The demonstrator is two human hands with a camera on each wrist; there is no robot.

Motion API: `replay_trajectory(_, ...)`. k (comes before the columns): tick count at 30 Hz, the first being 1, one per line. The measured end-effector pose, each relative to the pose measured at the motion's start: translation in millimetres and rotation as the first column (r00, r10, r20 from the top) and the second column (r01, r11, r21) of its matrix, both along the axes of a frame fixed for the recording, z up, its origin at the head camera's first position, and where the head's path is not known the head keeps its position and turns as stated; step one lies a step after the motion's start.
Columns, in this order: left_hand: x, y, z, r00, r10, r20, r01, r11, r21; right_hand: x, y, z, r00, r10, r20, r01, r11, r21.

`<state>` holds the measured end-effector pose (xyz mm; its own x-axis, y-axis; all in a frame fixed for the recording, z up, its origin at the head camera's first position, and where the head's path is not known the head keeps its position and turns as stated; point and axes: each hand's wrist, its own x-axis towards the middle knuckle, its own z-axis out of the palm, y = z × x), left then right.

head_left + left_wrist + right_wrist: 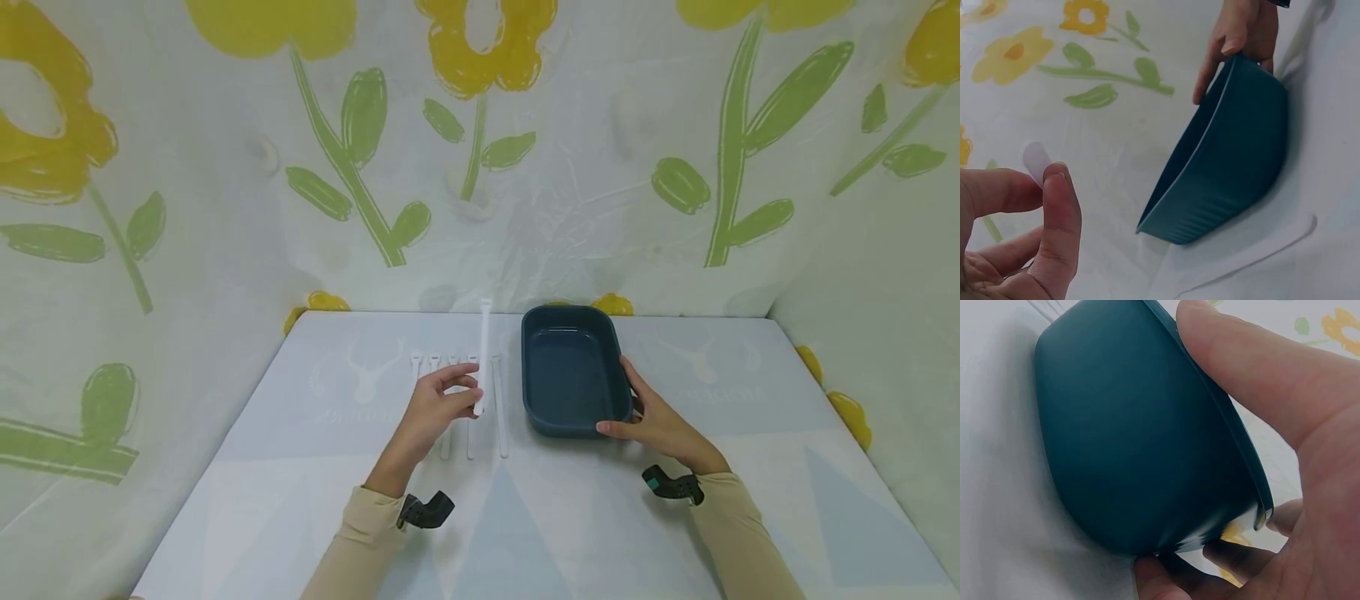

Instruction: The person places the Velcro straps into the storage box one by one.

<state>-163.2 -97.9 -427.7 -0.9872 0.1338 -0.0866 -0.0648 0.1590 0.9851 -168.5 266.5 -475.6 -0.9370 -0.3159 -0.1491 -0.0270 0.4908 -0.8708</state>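
Observation:
My left hand (435,408) pinches the lower end of a white strap (485,346) between thumb and fingers. The strap stands roughly upright above the table, its small wider head at the top. In the left wrist view only the rounded tip of this strap (1037,162) shows past the fingertips. Several similar white straps (500,412) lie side by side beneath that hand, partly covered by it. To their right is a dark teal rectangular container (567,367) with rounded corners. My right hand (660,423) grips its near right corner, thumb at the rim, fingers along the outer side.
The pale table (600,533) bears printed antlers and blue triangles. Fabric walls (585,183) with yellow flowers rise at the back and both sides. Each wrist wears a black camera mount, seen on the left wrist (426,510) and the right wrist (673,485).

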Motion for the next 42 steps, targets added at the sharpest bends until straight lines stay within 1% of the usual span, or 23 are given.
replay_trajectory(8,-3.5,10.8,-4.2,1.0,-0.026,-0.007,0.026,1.0,0.008,0.0,0,-1.2,1.0,-0.001,-0.007,0.001,1.0,0.005)
replay_trajectory(10,-4.5,13.8,-4.5,0.999,-0.034,-0.02,0.034,0.999,0.008,-0.3,0,-1.4,1.0,0.002,-0.011,-0.002,1.0,0.003)
replay_trajectory(13,-5.9,18.6,-3.3,0.999,-0.047,-0.02,0.047,0.999,0.015,-0.5,1,-1.7,1.0,0.005,-0.013,-0.005,1.0,-0.004)
replay_trajectory(21,-8.5,30.1,-0.3,0.997,-0.08,-0.008,0.08,0.996,0.033,-0.8,1,-1.6,1.0,0.005,-0.016,-0.005,1.0,0.003)
replay_trajectory(30,-13.8,44.3,-4.5,0.994,-0.109,0.007,0.108,0.993,0.05,-0.3,0,-1.3,1.0,-0.005,-0.012,0.005,1.0,0.003)
replay_trajectory(42,-14.7,62.2,-5.3,0.992,-0.129,0.002,0.129,0.989,0.067,-1.0,0,-3.2,1.0,-0.006,-0.013,0.006,1.0,-0.001)
